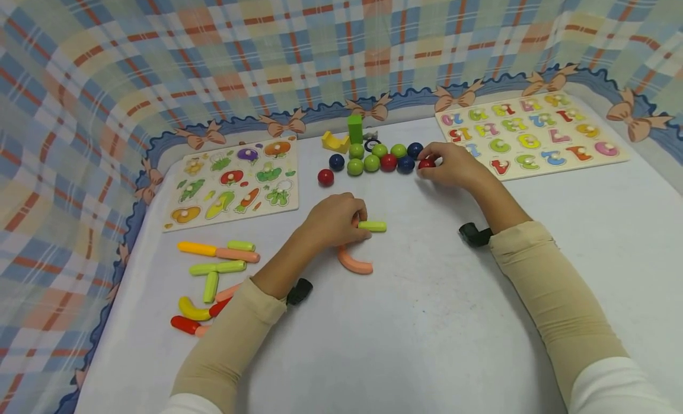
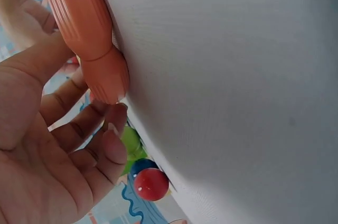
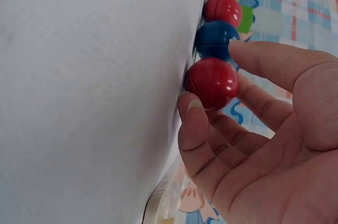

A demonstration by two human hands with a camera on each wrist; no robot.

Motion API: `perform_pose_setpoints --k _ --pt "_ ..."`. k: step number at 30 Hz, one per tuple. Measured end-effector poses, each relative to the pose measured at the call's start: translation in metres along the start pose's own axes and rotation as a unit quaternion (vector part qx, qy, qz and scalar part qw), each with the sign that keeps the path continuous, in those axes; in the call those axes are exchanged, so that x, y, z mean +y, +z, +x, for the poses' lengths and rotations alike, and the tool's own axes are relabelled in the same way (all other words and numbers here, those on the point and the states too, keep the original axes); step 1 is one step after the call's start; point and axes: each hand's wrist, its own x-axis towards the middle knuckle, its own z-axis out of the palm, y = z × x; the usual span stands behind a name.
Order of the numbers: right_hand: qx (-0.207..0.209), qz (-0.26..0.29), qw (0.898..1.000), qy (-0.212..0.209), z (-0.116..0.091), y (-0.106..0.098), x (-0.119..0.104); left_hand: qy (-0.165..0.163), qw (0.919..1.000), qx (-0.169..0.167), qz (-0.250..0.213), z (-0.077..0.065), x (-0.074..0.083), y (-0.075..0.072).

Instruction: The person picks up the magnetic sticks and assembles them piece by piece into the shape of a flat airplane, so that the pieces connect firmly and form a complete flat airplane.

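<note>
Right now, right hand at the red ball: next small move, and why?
Probably pinch and lift. The right hand has thumb and fingers around the red ball, which rests on the table beside a blue ball. The left hand is busy with the green stick.

Around my work area: two puzzle boards, loose sticks, blocks.

Vegetable puzzle board (image 1: 233, 181), left of centre; number puzzle board (image 1: 531, 133), upper right. Heap of coloured sticks (image 1: 213, 277), lower left. Yellow arch block (image 1: 335, 142) beside upright green block (image 1: 354, 129), top centre. Lone red ball (image 1: 325, 177) just below them. White table (image 1: 416, 319); plaid cloth (image 1: 213, 52) behind.
</note>
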Motion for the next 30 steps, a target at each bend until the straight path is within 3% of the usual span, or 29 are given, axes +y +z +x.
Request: perform_pose_setpoints --k 5,9,15,17,24,30 --pt "-0.001 0.002 1.000 -0.001 0.0003 0.0004 0.0005 -0.004 0.9999 -0.004 -0.010 -0.0003 0.0002 0.0008" --pt "-0.003 0.004 1.000 -0.004 0.0000 0.0010 0.0000 0.005 0.9992 -0.028 -0.027 -0.0004 -0.0006 -0.0012" --pt "-0.008 0.003 1.000 -0.002 -0.0022 0.0014 -0.0015 0.082 0.9889 -0.101 -0.072 0.0019 -0.0041 -0.0046" --pt "-0.011 0.003 1.000 -0.001 -0.0028 0.0010 -0.0015 0.102 0.9857 -0.111 -0.075 0.0033 -0.0043 -0.0055" --pt "-0.013 0.004 1.000 -0.005 -0.0039 0.0014 0.0004 0.115 0.9895 -0.068 -0.055 0.0073 -0.0029 -0.0049" --pt "-0.010 -0.003 1.000 -0.011 -0.0039 0.0017 0.0002 0.064 0.9956 -0.056 -0.040 0.0066 -0.0041 -0.0061"
